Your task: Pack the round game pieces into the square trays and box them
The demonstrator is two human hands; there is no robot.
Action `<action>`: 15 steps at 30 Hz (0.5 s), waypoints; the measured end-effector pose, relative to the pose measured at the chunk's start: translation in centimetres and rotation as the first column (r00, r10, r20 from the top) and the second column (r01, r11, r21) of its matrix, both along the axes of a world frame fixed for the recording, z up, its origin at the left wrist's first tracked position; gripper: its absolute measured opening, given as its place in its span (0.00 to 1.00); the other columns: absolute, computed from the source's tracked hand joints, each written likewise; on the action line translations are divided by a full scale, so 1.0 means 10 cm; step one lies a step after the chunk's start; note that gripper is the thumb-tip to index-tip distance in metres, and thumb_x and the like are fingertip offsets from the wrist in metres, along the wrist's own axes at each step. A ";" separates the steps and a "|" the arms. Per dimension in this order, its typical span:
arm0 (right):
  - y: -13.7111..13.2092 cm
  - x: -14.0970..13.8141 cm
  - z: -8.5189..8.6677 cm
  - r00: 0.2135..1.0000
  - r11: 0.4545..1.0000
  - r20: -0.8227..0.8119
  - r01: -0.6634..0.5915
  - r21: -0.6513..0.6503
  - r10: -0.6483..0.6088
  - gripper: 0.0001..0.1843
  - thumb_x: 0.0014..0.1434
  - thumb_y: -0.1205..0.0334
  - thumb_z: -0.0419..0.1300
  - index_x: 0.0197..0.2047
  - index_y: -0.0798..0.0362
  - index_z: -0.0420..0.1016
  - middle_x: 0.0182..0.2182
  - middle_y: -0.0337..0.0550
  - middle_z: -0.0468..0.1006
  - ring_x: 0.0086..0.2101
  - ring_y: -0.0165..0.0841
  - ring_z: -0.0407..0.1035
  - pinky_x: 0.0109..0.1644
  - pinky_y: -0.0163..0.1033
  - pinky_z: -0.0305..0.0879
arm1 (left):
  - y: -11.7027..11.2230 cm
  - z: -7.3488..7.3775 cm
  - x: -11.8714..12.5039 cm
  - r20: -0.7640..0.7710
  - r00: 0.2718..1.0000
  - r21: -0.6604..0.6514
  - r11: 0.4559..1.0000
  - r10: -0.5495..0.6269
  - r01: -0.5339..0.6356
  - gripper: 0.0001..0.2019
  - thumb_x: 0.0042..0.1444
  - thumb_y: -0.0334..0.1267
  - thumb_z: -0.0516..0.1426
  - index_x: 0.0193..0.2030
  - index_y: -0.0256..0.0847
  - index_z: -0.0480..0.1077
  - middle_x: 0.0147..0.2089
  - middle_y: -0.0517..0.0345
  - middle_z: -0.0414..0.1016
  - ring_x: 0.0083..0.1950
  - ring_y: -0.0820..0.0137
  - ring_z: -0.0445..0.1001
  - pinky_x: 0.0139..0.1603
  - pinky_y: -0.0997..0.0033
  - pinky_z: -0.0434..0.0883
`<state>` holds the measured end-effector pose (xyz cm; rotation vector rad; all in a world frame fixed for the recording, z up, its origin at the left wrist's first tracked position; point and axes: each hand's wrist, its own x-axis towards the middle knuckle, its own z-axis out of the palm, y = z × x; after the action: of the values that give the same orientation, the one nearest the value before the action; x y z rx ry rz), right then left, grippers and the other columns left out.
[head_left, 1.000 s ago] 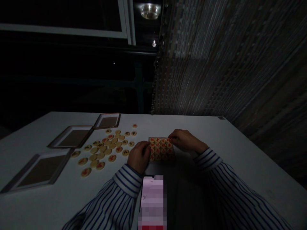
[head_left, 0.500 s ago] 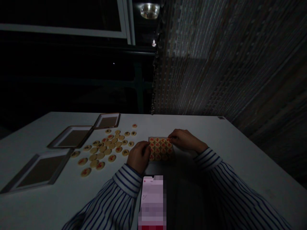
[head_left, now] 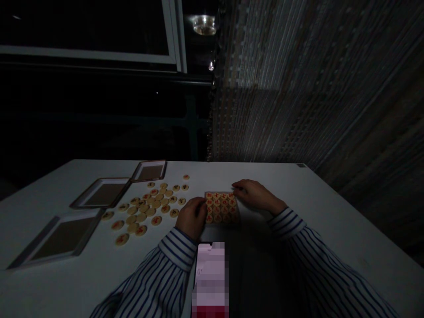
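Observation:
A small shallow tray (head_left: 221, 224) sits on the table in front of me, filled with rows of round Chinese chess pieces (head_left: 224, 203) bearing red characters. My left hand (head_left: 191, 218) is at the tray's left side, fingers curled and thumb against its edge. At the far right corner is my right hand (head_left: 256, 195), its index finger stretched out and thumb a little apart, with no piece visible between them. Left of the tray, loose chess pieces (head_left: 141, 217) lie scattered, some showing red or black characters, others plain side up.
Three flat open trays (head_left: 82, 240) stand in a slanting row along the left of the white table (head_left: 331, 229). A lit phone (head_left: 210, 278) lies between my forearms. Behind the table's right part hangs a string curtain (head_left: 265, 110).
My right hand's fingertips have come off the piece in the tray's far right corner and lifted slightly away. My left hand stays at the tray's edge. The camera view has shifted slightly.

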<state>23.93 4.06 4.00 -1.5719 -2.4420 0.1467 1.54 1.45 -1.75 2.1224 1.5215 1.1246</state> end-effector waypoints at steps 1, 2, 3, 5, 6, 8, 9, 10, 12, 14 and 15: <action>-0.04 0.00 0.00 1.000 1.000 -0.018 0.001 0.005 -0.001 0.20 0.56 0.57 0.47 0.49 0.55 0.66 0.45 0.48 0.70 0.44 0.35 0.63 0.48 0.37 0.56 | -0.01 0.00 0.00 0.003 1.000 -0.007 1.000 -0.001 0.001 0.12 0.52 0.37 0.47 0.40 0.39 0.68 0.40 0.54 0.72 0.42 0.68 0.70 0.44 0.66 0.68; -0.09 0.01 0.01 0.999 1.000 -0.038 0.003 0.011 -0.002 0.21 0.56 0.57 0.47 0.50 0.56 0.65 0.46 0.48 0.70 0.45 0.35 0.63 0.48 0.38 0.56 | -0.02 -0.01 -0.01 0.006 1.000 -0.016 1.000 -0.005 0.005 0.12 0.52 0.37 0.47 0.40 0.39 0.68 0.40 0.53 0.72 0.43 0.68 0.70 0.44 0.66 0.68; -0.14 0.02 0.01 0.998 1.000 -0.059 0.005 0.012 -0.004 0.22 0.56 0.56 0.47 0.51 0.56 0.64 0.46 0.48 0.69 0.45 0.36 0.63 0.48 0.39 0.56 | -0.04 -0.01 -0.02 0.012 1.000 -0.027 1.000 -0.014 0.014 0.12 0.52 0.37 0.48 0.40 0.39 0.68 0.41 0.53 0.72 0.43 0.68 0.70 0.45 0.65 0.68; -0.28 0.05 -0.01 0.995 1.000 -0.097 0.017 0.002 -0.017 0.24 0.55 0.53 0.47 0.52 0.57 0.62 0.47 0.49 0.68 0.46 0.37 0.62 0.50 0.41 0.56 | -0.10 -0.01 -0.05 0.027 0.999 -0.048 0.998 -0.046 0.047 0.13 0.52 0.38 0.48 0.41 0.38 0.68 0.42 0.52 0.73 0.44 0.67 0.70 0.46 0.64 0.67; -0.35 0.07 -0.03 0.993 1.000 -0.116 0.023 -0.006 -0.023 0.25 0.55 0.53 0.48 0.53 0.56 0.61 0.49 0.48 0.67 0.47 0.37 0.61 0.51 0.41 0.55 | -0.14 0.00 -0.06 0.037 0.997 -0.056 0.996 -0.064 0.066 0.13 0.52 0.38 0.48 0.42 0.38 0.67 0.42 0.52 0.73 0.45 0.67 0.70 0.46 0.64 0.67; -0.49 0.10 -0.09 0.988 0.999 -0.150 0.027 -0.039 -0.033 0.27 0.54 0.51 0.49 0.54 0.56 0.59 0.50 0.48 0.65 0.49 0.37 0.59 0.52 0.42 0.54 | -0.21 0.01 -0.09 0.053 0.994 -0.073 0.993 -0.091 0.095 0.14 0.52 0.39 0.49 0.43 0.38 0.67 0.43 0.51 0.72 0.45 0.67 0.70 0.46 0.63 0.67; -0.55 0.11 -0.12 0.984 0.998 -0.171 0.037 -0.060 -0.047 0.28 0.53 0.50 0.50 0.55 0.55 0.58 0.51 0.49 0.64 0.49 0.37 0.59 0.52 0.43 0.54 | -0.25 0.02 -0.11 0.058 0.993 -0.083 0.991 -0.099 0.104 0.14 0.52 0.39 0.49 0.44 0.38 0.66 0.43 0.51 0.72 0.45 0.67 0.70 0.46 0.63 0.67; -0.60 0.12 -0.17 0.980 0.996 -0.190 0.038 -0.080 -0.053 0.29 0.53 0.50 0.50 0.55 0.55 0.57 0.51 0.49 0.64 0.49 0.37 0.59 0.52 0.43 0.55 | -0.28 0.03 -0.12 0.059 0.992 -0.100 0.988 -0.109 0.114 0.15 0.51 0.39 0.49 0.45 0.38 0.66 0.44 0.51 0.72 0.45 0.67 0.70 0.46 0.63 0.68; -0.67 0.12 -0.25 0.977 0.993 -0.207 0.027 -0.118 -0.051 0.31 0.52 0.49 0.51 0.56 0.55 0.55 0.51 0.49 0.64 0.49 0.37 0.60 0.51 0.42 0.56 | -0.33 0.03 -0.15 0.062 0.990 -0.142 0.981 -0.127 0.134 0.16 0.50 0.39 0.50 0.46 0.38 0.64 0.44 0.51 0.72 0.44 0.67 0.71 0.45 0.63 0.68; -0.71 0.12 -0.33 0.975 0.989 -0.208 0.051 -0.138 -0.079 0.33 0.50 0.49 0.53 0.56 0.57 0.55 0.51 0.51 0.64 0.48 0.38 0.60 0.50 0.42 0.56 | -0.35 0.01 -0.16 0.079 0.985 -0.183 0.969 -0.156 0.168 0.18 0.49 0.39 0.51 0.48 0.38 0.63 0.44 0.50 0.72 0.43 0.67 0.71 0.45 0.63 0.69; -0.71 0.12 -0.37 0.976 0.987 -0.198 0.055 -0.154 -0.085 0.34 0.49 0.49 0.54 0.56 0.56 0.55 0.51 0.51 0.64 0.48 0.38 0.59 0.50 0.43 0.56 | -0.34 -0.01 -0.17 0.093 0.979 -0.198 0.961 -0.179 0.194 0.18 0.49 0.38 0.51 0.48 0.38 0.63 0.45 0.50 0.71 0.43 0.67 0.71 0.45 0.63 0.69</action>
<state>25.08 -3.09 0.33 -1.6115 -2.2595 0.4635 -0.11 -2.00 -1.84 2.0117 1.3112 0.9274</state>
